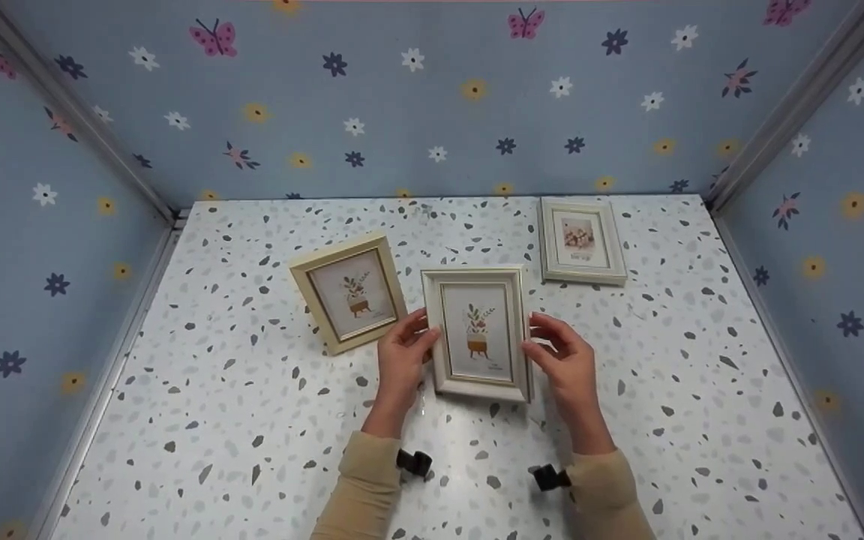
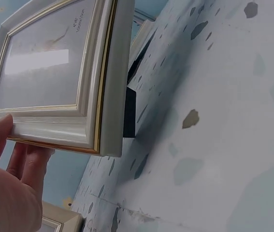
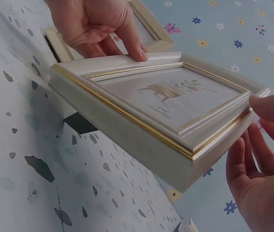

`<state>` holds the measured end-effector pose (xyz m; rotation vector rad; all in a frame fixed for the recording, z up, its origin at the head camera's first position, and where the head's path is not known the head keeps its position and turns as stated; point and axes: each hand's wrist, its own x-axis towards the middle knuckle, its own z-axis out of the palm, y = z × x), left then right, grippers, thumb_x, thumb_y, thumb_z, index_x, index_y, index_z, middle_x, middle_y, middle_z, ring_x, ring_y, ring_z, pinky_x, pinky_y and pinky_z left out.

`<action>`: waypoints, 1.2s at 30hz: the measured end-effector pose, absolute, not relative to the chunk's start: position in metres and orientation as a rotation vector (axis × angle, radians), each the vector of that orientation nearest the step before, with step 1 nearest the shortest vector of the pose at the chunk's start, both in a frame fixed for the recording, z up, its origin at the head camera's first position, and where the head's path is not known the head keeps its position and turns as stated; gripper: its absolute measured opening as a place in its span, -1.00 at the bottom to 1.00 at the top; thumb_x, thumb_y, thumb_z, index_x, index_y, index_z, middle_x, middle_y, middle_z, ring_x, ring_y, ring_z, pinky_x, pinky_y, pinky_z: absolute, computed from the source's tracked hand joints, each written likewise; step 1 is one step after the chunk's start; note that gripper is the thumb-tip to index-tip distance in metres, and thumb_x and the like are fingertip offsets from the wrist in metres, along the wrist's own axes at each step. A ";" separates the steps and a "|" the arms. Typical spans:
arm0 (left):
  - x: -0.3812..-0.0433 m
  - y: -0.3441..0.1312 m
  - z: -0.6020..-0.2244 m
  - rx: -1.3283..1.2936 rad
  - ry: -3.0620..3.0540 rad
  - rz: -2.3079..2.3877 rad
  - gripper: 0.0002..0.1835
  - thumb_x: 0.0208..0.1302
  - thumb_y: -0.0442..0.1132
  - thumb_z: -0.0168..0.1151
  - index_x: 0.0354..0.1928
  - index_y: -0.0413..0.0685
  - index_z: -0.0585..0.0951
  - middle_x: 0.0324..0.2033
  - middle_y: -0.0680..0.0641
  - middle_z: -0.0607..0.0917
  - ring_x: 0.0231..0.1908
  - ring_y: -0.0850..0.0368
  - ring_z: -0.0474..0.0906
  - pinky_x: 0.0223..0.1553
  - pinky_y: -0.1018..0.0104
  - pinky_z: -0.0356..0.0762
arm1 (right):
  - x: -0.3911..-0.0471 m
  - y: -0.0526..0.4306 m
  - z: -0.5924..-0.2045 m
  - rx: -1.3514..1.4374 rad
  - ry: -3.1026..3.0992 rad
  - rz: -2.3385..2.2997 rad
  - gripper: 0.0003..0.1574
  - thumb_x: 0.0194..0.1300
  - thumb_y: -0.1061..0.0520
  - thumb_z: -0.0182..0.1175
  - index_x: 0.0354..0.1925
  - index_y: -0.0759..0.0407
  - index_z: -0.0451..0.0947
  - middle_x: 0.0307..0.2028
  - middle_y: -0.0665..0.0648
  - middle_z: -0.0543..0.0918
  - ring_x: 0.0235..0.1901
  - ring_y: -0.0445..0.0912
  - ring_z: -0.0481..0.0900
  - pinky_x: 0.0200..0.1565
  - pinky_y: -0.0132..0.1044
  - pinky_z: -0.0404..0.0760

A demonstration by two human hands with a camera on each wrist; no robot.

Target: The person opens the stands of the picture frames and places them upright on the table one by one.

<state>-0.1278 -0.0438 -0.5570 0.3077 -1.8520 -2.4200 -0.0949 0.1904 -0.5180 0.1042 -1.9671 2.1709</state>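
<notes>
A white picture frame [image 1: 522, 322] with thin gold lines stands near the middle, its plant print facing me. At its left side, my left hand [image 1: 402, 367] pinches the border, thumb on the front and fingers behind. My right hand [image 1: 573, 367] grips the opposite side in the same way. Both wrist views show the frame tilted, with a dark stand leg [image 2: 130, 113] projecting behind it. Just left of the left hand, a cream-yellow picture frame [image 1: 319, 307] leans back, showing a similar plant print.
A smaller whitish picture frame [image 1: 580, 276] sits toward the back right of the speckled white table [image 1: 237, 450]. Blue flowered panels [image 1: 432, 112] enclose the back and both sides, with metal corner posts [image 1: 799, 105]. A black strap mount [image 1: 552, 478] sticks out at the right wrist.
</notes>
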 end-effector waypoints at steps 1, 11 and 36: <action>-0.128 -0.044 -0.557 0.313 -1.844 -2.428 -0.60 0.23 -0.41 0.39 0.13 -0.19 0.64 -0.11 -0.14 0.70 -0.20 0.09 0.67 -0.38 0.35 0.61 | -0.094 0.190 -0.517 0.108 -1.973 2.168 -0.47 0.20 0.35 0.40 0.14 0.41 0.56 0.02 0.30 0.63 -0.01 0.06 0.58 -0.04 -0.26 0.63; -0.128 -0.044 -0.558 0.306 -1.753 -2.491 -0.61 0.23 -0.46 0.36 0.12 -0.23 0.62 -0.15 -0.11 0.72 -0.28 0.16 0.67 -0.41 0.36 0.62 | -0.091 0.195 -0.518 0.216 -1.860 2.284 -0.54 0.56 0.18 0.01 0.19 0.56 0.44 0.01 0.36 0.63 -0.01 0.03 0.61 -0.02 -0.18 0.63; -0.129 -0.039 -0.554 0.345 -1.602 -2.719 -0.62 0.30 -0.46 0.30 0.15 -0.21 0.54 -0.19 -0.02 0.70 -0.27 0.18 0.65 -0.43 0.34 0.62 | -0.098 0.192 -0.531 0.089 -2.083 2.232 -0.55 0.50 0.21 0.11 0.19 0.51 0.47 0.06 0.37 0.62 0.03 0.02 0.59 0.02 -0.24 0.59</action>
